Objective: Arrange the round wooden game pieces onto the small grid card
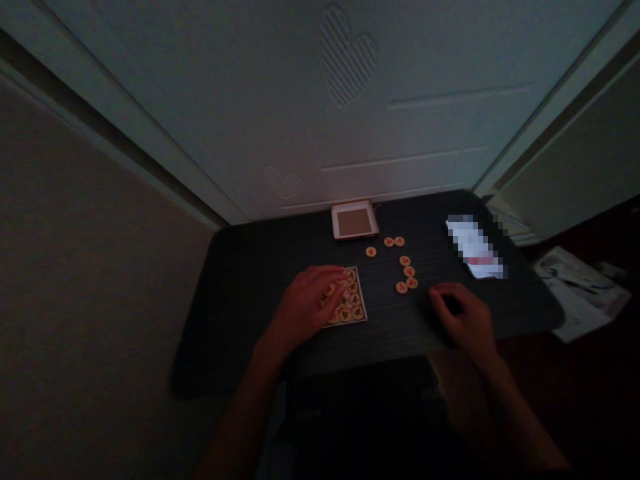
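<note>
My left hand [305,303] lies over a shallow square box [367,308] packed with round xiangqi pieces [355,300]. Its fingers stretch across the upper rows, with the thumb apart below them, and cover the box's left part. Some pieces in the box bear dark characters, others red. To the right, several loose xiangqi pieces [409,272] with red characters lie scattered on the dark table. My right hand [465,320] rests by the table's near side, right of these pieces. Its fingers are curled, thumb and forefinger close together; whatever may be between them is hidden.
Behind the pieces is an open box lid [354,223] with a brown inside. A phone-like bright object [474,247], blurred out, lies at the right of the dark table [240,287]. A pale door stands along the table's far edge. Papers [580,293] lie lower right.
</note>
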A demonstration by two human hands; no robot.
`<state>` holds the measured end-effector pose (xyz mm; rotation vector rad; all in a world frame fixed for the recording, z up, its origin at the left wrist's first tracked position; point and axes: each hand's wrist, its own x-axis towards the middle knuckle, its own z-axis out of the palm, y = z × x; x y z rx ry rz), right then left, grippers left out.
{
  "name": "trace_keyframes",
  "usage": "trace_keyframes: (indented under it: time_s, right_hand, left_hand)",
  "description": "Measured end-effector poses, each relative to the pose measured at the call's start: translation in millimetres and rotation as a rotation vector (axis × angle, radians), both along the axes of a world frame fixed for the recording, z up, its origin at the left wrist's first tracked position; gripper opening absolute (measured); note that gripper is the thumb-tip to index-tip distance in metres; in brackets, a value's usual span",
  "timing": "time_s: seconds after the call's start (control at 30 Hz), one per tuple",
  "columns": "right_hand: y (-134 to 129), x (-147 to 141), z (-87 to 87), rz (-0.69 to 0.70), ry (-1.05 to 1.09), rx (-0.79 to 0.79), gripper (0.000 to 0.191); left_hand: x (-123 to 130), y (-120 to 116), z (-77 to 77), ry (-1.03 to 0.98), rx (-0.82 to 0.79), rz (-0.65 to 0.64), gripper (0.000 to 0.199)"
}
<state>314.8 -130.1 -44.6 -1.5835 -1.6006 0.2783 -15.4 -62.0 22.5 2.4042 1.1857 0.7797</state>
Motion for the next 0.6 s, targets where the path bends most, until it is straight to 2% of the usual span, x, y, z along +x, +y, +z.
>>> trace_keyframes:
  time_s: [0.13,0.4,0.6]
  right_hand:
    - [-1,10,-2.3,-0.027,0.051,-0.082,0.023]
    - [0,8,5.7,-0.044,0.184,-0.097,0.035]
    - [1,8,0.4,-0.037,0.174,-0.133,0.035]
  left_hand:
    - [25,24,10.1,-0.024,-0.043,-0.135,0.024]
    - [43,81,21.5,-0.086,-0.196,-0.041,0.026]
    - [56,99,27.0,-0.028,-0.193,-0.096,0.029]
